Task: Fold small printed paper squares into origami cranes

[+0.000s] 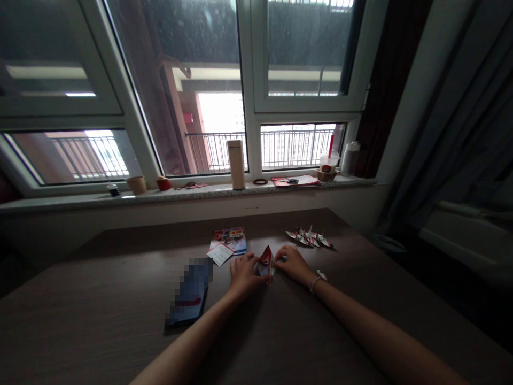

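Note:
A small piece of folded paper (265, 261), red at its pointed top and pale below, is between my hands over the dark table. My left hand (245, 274) grips it from the left, thumb along its lower edge and fingers behind its left side. My right hand (294, 262) is closed in a pinch at the paper's right edge. Several folded paper figures (309, 237), crane-like in shape, lie in a cluster beyond my right hand. Beyond my left hand are a stack of printed sheets (236, 238) and a white paper square (220, 254) overlapping it.
A phone (191, 299), partly pixelated, lies left of my left forearm on the table (120, 272). The windowsill behind holds a beige flask (236, 164), scissors (291, 181) on papers, a drink cup (329, 160) with a red straw, a grey bottle (351, 159) and a paper cup (137, 185).

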A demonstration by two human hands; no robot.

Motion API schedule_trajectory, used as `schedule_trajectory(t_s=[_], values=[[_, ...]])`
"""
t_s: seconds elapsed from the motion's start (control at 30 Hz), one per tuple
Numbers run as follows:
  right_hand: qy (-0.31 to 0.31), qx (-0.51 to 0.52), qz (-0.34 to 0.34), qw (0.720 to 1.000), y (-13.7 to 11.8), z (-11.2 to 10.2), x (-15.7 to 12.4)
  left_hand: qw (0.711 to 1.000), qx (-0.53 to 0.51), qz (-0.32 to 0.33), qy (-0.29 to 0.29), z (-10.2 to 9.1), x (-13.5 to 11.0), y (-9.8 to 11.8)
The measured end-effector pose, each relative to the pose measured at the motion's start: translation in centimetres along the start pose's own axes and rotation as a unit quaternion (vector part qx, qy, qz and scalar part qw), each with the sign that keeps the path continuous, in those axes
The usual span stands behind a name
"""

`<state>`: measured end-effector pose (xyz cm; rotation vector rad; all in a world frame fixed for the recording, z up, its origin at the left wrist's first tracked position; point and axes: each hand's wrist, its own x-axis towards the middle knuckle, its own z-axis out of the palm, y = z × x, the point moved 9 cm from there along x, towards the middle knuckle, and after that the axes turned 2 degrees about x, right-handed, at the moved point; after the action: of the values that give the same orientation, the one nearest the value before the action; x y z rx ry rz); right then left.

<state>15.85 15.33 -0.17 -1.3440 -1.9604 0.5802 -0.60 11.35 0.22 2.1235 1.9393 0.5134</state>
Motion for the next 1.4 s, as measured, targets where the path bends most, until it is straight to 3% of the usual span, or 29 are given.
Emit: schedule_trajectory(t_s=[0.27, 0.83, 1.13, 1.4], values=[[-0.038, 0.046, -0.034, 0.998, 0.6, 0.0, 0.3, 1.000, 0.001, 0.000, 0.001, 0.0, 0.0, -0.1], [0.012, 0.014, 0.005, 1.000, 0.1, -0.2, 0.1, 1.000, 0.004, 0.002, -0.001, 0.0, 0.0, 0.0], [-0.028, 0.007, -0.042, 0.999, -0.2, -0.2, 0.0, 1.000, 0.007, 0.003, 0.002, 0.0, -0.1, 0.0], [-0.020, -0.055, -0.076, 0.995, -1.5, -0.1, -0.5, 1.000, 0.006, 0.004, 0.010, -0.1, -0.2, 0.1]])
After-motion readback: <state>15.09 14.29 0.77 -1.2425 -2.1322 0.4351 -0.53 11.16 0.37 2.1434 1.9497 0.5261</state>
